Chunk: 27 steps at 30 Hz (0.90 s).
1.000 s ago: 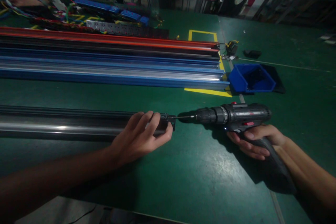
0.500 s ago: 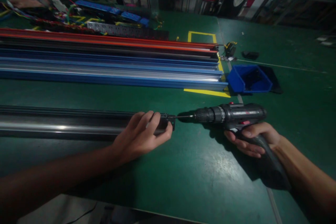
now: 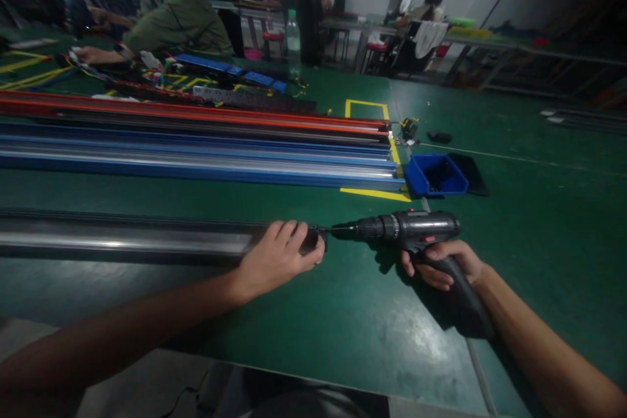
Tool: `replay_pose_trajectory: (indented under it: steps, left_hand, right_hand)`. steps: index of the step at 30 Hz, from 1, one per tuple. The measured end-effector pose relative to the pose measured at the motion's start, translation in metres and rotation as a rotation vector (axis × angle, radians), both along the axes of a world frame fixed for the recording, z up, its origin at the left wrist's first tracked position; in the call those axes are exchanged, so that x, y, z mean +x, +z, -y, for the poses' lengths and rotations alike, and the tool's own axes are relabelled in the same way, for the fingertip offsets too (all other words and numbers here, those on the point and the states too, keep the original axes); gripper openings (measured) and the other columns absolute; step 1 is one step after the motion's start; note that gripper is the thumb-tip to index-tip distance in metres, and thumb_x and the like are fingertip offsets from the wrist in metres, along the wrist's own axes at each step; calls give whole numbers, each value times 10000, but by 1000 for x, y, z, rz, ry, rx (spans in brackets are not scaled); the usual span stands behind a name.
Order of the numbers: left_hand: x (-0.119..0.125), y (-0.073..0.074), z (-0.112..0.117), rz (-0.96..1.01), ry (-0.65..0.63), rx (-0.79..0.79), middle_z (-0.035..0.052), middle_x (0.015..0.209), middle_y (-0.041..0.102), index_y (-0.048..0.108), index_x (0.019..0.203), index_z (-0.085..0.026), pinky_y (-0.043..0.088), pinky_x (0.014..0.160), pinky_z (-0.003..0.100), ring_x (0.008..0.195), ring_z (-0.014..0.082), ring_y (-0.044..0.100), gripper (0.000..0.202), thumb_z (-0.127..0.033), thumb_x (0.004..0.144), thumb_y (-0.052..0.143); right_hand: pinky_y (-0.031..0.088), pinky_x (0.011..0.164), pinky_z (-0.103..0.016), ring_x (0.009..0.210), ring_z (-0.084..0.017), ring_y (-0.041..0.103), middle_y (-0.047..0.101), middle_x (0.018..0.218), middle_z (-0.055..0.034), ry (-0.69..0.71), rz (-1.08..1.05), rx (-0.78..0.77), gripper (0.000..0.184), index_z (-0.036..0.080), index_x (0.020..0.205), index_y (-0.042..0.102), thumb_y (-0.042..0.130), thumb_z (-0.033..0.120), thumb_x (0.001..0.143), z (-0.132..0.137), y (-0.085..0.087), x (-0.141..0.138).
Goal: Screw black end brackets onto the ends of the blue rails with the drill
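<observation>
Head view: table (image 3: pixel 539 222), green. Rail stack (image 3: pixel 196 144), 11 o'clock. Rail (image 3: pixel 122 238), dark, 9 o'clock to centre. Drill (image 3: pixel 416 228), 3 o'clock of rail end, bit meeting it. Bin (image 3: pixel 435 176), 1 o'clock. Left hand (image 3: pixel 277 258) clasps rail end; right hand (image 3: pixel 441 264) grips drill handle.

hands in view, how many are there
3: left hand holding the black rail, right hand gripping the cordless drill, a co-worker's hand far back left; others may be hidden.
</observation>
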<state>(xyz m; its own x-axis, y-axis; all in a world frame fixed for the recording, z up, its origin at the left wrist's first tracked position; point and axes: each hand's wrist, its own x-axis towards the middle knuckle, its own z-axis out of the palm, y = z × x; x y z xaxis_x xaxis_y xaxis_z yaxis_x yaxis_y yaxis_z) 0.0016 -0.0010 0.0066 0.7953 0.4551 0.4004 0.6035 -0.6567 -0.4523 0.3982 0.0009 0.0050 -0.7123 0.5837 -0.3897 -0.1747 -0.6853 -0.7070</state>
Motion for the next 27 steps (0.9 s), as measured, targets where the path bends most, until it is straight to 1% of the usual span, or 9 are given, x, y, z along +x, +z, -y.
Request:
replay_pose_trajectory:
  steps: [4, 6, 11, 15, 18, 21, 23, 25, 27]
  left_hand:
    - [0, -1, 0, -3, 16, -9, 158, 1134, 668, 572, 1310, -257, 460, 816, 406, 986, 280, 614, 340, -439, 1025, 542]
    - [0, -2, -1, -4, 19, -9, 162, 1144, 660, 566, 1313, -256, 452, 813, 409, 979, 278, 606, 344, -448, 1031, 524]
    - [2, -4, -3, -11, 21, -20, 160, 1151, 655, 552, 1315, -260, 441, 816, 417, 971, 276, 599, 337, -449, 1044, 484]
    - [2, -5, -3, -10, 30, -86, 172, 1175, 644, 553, 1324, -255, 429, 815, 415, 979, 277, 584, 342, -440, 1052, 463]
    - [2, -5, -4, 0, 24, -132, 179, 1195, 636, 552, 1332, -250, 420, 823, 413, 997, 280, 578, 344, -431, 1055, 457]
    - [3, -3, -5, 8, 24, -153, 181, 1198, 631, 563, 1318, -245, 410, 822, 409, 995, 279, 577, 338, -429, 1056, 456]
    - [4, -2, -6, 8, 27, -172, 182, 1197, 627, 570, 1312, -244, 405, 821, 407, 994, 282, 577, 343, -439, 1056, 452]
    - [4, 0, -9, 6, 28, -197, 180, 1200, 621, 574, 1315, -247, 402, 827, 404, 1000, 283, 576, 357, -459, 1054, 454]
    - [4, 1, -12, 2, 27, -227, 169, 1187, 618, 581, 1312, -253, 400, 837, 399, 1001, 279, 575, 364, -476, 1050, 461]
  right_hand:
    - [448, 381, -200, 365, -59, 473, 796, 893, -184, -36, 135, 63, 426, 34, 1050, 755, 676, 316, 740, 2, 4, 3]
    - [438, 375, -212, 357, -65, 463, 798, 877, -184, -63, 169, 101, 429, 42, 1030, 757, 682, 329, 721, 3, 7, 6]
    - [413, 402, -207, 373, -56, 451, 800, 892, -167, -173, 244, 141, 408, 67, 1008, 759, 731, 331, 699, 15, 24, 10]
    - [409, 428, -233, 404, -69, 451, 786, 907, -143, -333, 329, 190, 343, 102, 932, 757, 751, 341, 687, 39, 38, 11]
    - [417, 454, -253, 430, -82, 467, 777, 909, -138, -462, 377, 241, 357, 108, 973, 769, 736, 370, 733, 61, 45, 12]
    - [446, 493, -288, 477, -120, 521, 774, 896, -125, -586, 489, 353, 377, 113, 1040, 780, 745, 379, 775, 85, 51, 12]
    - [468, 520, -314, 509, -153, 555, 759, 816, -90, -655, 618, 443, 341, 136, 1025, 785, 781, 366, 774, 101, 55, 11]
    - [491, 545, -337, 539, -179, 580, 752, 781, -69, -689, 741, 487, 335, 167, 1046, 787, 796, 382, 790, 115, 59, 7]
    - [509, 548, -362, 565, -200, 597, 770, 842, -79, -679, 803, 462, 373, 185, 1089, 784, 791, 406, 789, 125, 63, 2]
